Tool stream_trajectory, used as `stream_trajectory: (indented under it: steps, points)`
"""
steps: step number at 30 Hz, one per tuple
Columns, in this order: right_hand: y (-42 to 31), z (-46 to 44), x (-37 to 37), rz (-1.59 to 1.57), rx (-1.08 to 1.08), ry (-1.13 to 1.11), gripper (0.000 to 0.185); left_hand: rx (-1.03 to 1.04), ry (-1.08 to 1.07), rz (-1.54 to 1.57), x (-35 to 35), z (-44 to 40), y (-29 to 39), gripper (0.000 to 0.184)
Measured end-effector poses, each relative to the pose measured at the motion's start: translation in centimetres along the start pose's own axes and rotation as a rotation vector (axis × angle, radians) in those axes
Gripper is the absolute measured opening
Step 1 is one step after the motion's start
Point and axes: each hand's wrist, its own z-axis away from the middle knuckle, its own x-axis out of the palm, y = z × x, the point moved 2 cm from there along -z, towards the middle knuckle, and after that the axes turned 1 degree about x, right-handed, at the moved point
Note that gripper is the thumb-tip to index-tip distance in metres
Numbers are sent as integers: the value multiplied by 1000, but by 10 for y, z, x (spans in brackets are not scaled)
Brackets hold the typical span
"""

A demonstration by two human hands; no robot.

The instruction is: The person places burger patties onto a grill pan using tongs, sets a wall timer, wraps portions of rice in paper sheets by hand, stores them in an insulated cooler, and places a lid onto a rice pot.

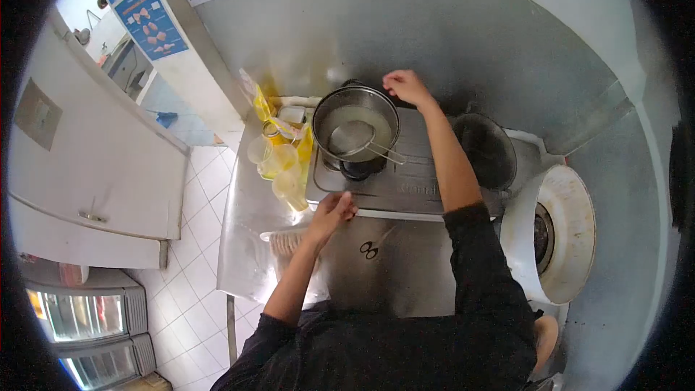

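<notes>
My right hand is just beyond the right rim of a dark pot, its fingertips pinched together. Anything between them is too small to make out. A round mesh strainer rests in the pot, over pale liquid, with its wire handle across the near right rim. The pot sits on a flat stove. My left hand is at the stove's front edge with fingers curled closed. The inside of that hand is hidden. Scissors lie on the metal counter near it.
Yellow packets and translucent plastic jugs crowd the stove's left side. A dark pan sits on the right side, and a large white cylindrical pot lies beyond it. A clear bag is on the counter's left.
</notes>
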Motion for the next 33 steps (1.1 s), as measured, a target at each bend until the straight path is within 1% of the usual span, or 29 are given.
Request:
stream_trajectory:
  steps: [3,5,6,7,8,11,15,18,20,21,24,25,28,30,32,33]
  points:
    - [3,-64,19,233,152,-116,35,-70,30,144,11,-41,0,56]
    - [28,-103,38,404,269,-217,43,-18,23,240,14,-55,-8,54]
    - [29,-110,45,383,298,-234,42,3,20,289,18,-58,-6,53]
    - [31,-114,52,362,331,-252,42,47,35,298,20,-58,-5,49]
    - [33,-116,57,343,365,-268,42,64,62,263,22,-59,-3,47]
    - [54,-137,63,312,344,-491,37,109,128,191,27,-60,-1,44]
    - [27,-106,36,341,330,-451,30,106,190,147,28,-45,8,40]
    - [32,-67,11,351,321,-410,28,106,212,24,15,-21,12,38]
    - [19,-27,-15,360,340,-369,29,103,192,-45,11,-1,17,37]
    - [11,-2,-26,313,270,-344,30,98,171,-64,9,10,22,37]
    - [5,75,-55,294,234,-201,30,111,79,-195,5,52,44,35]
    - [3,106,-62,215,218,-95,31,126,39,-253,5,62,52,34]
    - [2,196,-71,293,260,52,30,104,-32,-344,-3,94,52,33]
    - [3,265,-68,234,355,166,31,37,-85,-352,-1,114,51,34]
    - [17,331,-57,152,404,247,31,-6,-143,-394,-1,132,43,34]
    - [26,362,-51,180,410,296,31,-11,-178,-430,-1,137,37,35]
